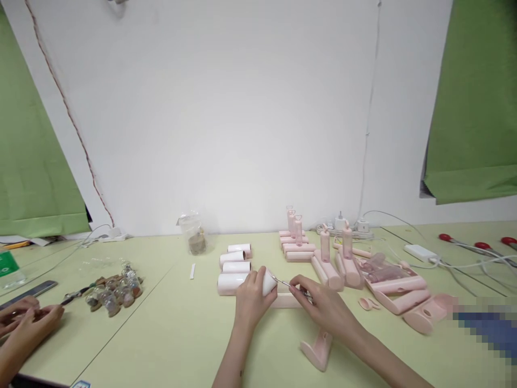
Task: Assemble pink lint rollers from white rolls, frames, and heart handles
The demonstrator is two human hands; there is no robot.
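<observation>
**Two hands hold a white cylinder and a slim metal tool over a pale green table**

At the far left, a co-worker's hands (pixel 32 320) are at the table's near edge; what they hold is unclear. Just right of them lies a cluster of small, clear, rounded objects with brownish bases (pixel 115 293). Farther back, a clear plastic bag with brownish contents (pixel 196 237) stands near the white wall (pixel 258 118), with a narrow white strip (pixel 193 271) lying nearer.

In the middle, glossy white cylinders (pixel 231 283) lie on their sides in a row running from near to far. At the row's near end, the person's left hand (pixel 254 295) curls its fingers around a smooth white cylinder (pixel 269 282), raised above the table. To its right, the right hand (pixel 317 302) pinches a slender silver metal tool (pixel 281 281), its tip at the cylinder's right end.

Right of the hands, glossy pale pink plastic parts (pixel 399 288) lie grouped; behind them stand translucent pink bottle shapes (pixel 325 248). At the far right are red-handled tools (pixel 482 246).
</observation>
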